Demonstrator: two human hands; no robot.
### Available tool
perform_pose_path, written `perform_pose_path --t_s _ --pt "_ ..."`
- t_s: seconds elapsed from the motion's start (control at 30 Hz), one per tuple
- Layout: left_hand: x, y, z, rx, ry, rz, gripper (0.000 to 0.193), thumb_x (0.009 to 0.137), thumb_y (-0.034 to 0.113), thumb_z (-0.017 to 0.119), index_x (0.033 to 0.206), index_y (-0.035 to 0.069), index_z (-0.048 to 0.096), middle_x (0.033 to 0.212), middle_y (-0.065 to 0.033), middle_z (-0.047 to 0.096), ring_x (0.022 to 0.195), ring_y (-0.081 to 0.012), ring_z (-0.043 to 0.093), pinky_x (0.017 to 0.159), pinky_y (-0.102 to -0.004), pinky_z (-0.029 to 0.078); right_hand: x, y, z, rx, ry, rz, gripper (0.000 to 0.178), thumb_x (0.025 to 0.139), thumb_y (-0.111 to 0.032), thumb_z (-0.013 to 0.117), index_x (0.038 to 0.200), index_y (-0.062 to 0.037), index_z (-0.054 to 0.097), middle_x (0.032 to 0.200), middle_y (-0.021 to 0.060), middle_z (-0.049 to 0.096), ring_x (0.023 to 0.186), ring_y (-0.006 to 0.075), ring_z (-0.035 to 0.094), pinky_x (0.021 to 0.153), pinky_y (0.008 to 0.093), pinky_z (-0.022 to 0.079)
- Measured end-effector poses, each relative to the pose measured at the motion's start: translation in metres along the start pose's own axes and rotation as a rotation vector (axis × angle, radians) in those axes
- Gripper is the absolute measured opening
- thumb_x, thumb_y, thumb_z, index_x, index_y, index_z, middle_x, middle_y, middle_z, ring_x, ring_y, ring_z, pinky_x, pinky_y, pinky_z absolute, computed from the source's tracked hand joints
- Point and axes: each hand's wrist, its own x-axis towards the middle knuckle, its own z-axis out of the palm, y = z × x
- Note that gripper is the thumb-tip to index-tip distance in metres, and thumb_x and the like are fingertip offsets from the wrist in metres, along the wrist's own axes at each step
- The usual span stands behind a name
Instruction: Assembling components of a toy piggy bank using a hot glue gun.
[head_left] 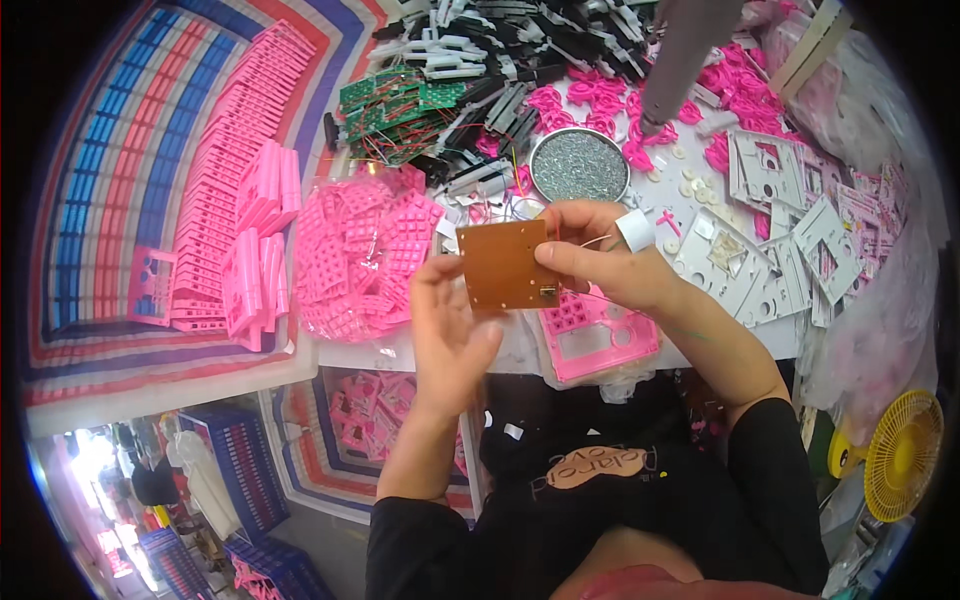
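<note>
A flat brown circuit board (500, 265) with small holes along its edges is held up over the table's front edge. My right hand (590, 250) pinches its right side, thumb on the near face and fingers behind. Thin wires run beside this hand, and a white wrap (635, 230) shows on it. At the board's left edge is my left hand (445, 330), its thumb spread away from the fingers; whether the fingertips touch the board is hidden. Just below the board lies a pink plastic casing (605, 350) with a window and pink keys, partly covered by the right forearm.
A clear bag of pink keypads (360, 250) lies left, beside stacked pink casings (245, 180). Behind are a round tin of screws (580, 165), green circuit boards (395, 110) and black-and-white parts. White panels (740, 250) lie right; a grey post (685, 65) rises behind. A yellow fan (903, 455) stands low right.
</note>
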Motion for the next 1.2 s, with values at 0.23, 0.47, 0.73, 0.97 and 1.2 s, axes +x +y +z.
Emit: perform_pose_path --t_s 0.23,0.47,0.73,0.97,1.2 --pt "-0.013 -0.017 -0.014 -0.336 -0.094 -0.412 0.024 0.101 0.015 0.063 0.12 0.001 0.063 0.101 -0.0115 0.071 0.076 -0.0159 0.064 0.058 -0.025 0.048 -0.024 -0.005 -0.008 -0.052 0.076 -0.034 0.025 0.101 -0.022 0.065 0.112 0.0007 0.071 0.086 0.0021 0.07 0.069 0.0062 0.061 0.06 0.0219 0.049" --pt "-0.015 -0.027 -0.005 -0.406 -0.037 -0.358 0.021 0.102 0.014 0.061 0.119 0.001 0.063 0.103 -0.0137 0.071 0.078 -0.0183 0.066 0.064 -0.0301 0.055 -0.04 0.017 -0.021 0.013 0.171 -0.029 0.024 0.103 -0.019 0.06 0.111 0.0008 0.071 0.088 0.0032 0.07 0.07 0.0072 0.062 0.061 0.0234 0.051" --pt "-0.016 -0.034 -0.006 -0.454 -0.073 -0.376 0.022 0.102 0.017 0.062 0.119 0.003 0.063 0.1 -0.0128 0.071 0.076 -0.0167 0.065 0.059 -0.0279 0.052 -0.027 0.023 -0.017 -0.237 -0.055 -0.032 0.017 0.099 -0.015 0.062 0.1 0.0012 0.069 0.098 0.0061 0.069 0.088 0.0136 0.067 0.069 0.027 0.056" --pt "-0.02 -0.037 -0.017 -0.606 -0.155 -0.531 0.025 0.1 0.019 0.066 0.119 0.003 0.062 0.096 -0.0129 0.07 0.068 -0.0146 0.06 0.05 -0.0225 0.042 -0.022 0.023 -0.025 0.326 -0.045 0.244 0.017 0.098 -0.02 0.066 0.1 -0.0031 0.065 0.093 0.0071 0.068 0.078 0.0116 0.064 0.058 0.0249 0.048" --pt "-0.021 -0.041 -0.023 -0.515 -0.247 -0.494 0.03 0.098 0.016 0.067 0.123 0.002 0.06 0.094 -0.0132 0.069 0.066 -0.0146 0.059 0.05 -0.022 0.04 -0.001 0.026 -0.044 0.42 -0.163 0.33 0.022 0.104 -0.025 0.057 0.099 -0.0043 0.062 0.081 0.0105 0.068 0.052 0.0107 0.053 0.043 0.0222 0.035"
